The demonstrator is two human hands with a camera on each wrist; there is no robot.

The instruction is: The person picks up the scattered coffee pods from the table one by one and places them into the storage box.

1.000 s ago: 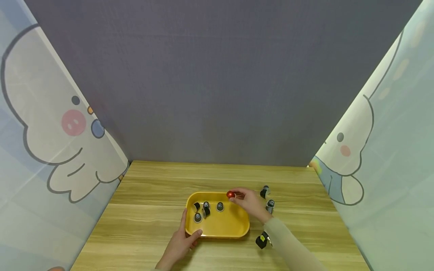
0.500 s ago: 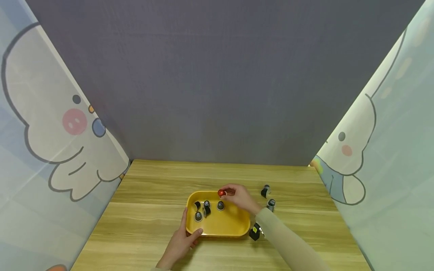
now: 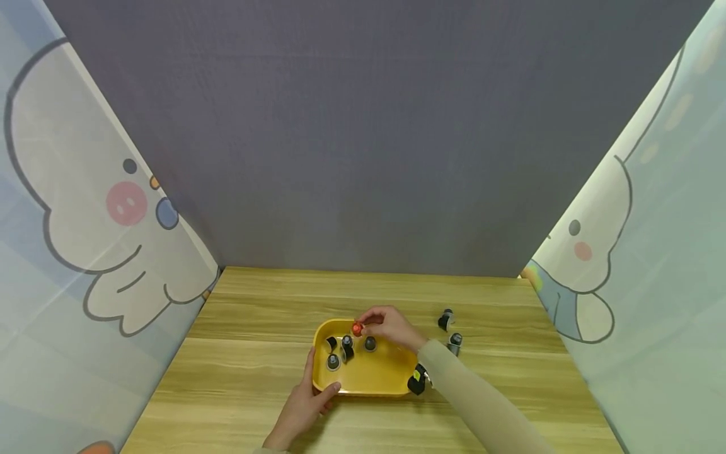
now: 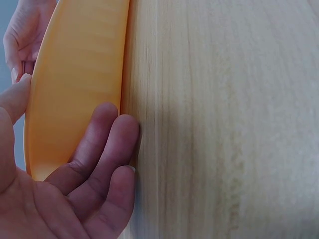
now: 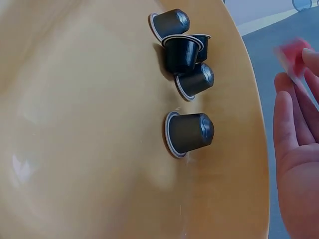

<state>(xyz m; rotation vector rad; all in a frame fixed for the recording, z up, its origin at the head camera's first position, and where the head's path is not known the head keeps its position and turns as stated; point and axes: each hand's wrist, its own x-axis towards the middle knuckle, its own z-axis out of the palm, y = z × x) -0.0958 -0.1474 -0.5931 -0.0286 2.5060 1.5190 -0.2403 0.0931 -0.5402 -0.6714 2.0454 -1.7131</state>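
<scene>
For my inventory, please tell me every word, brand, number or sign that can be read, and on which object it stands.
No text can be read.
Dark capsules: any marks too small to read.
Red capsule: too small and blurred.
Yellow tray: none seen.

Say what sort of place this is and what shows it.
Likely a makeshift recording booth, not a lived-in room: a wood-grain table is enclosed by a plain grey backdrop behind and cartoon-print side walls.

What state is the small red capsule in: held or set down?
Held: the right hand pinches the red capsule clear of the rounded yellow plastic tray.
</scene>
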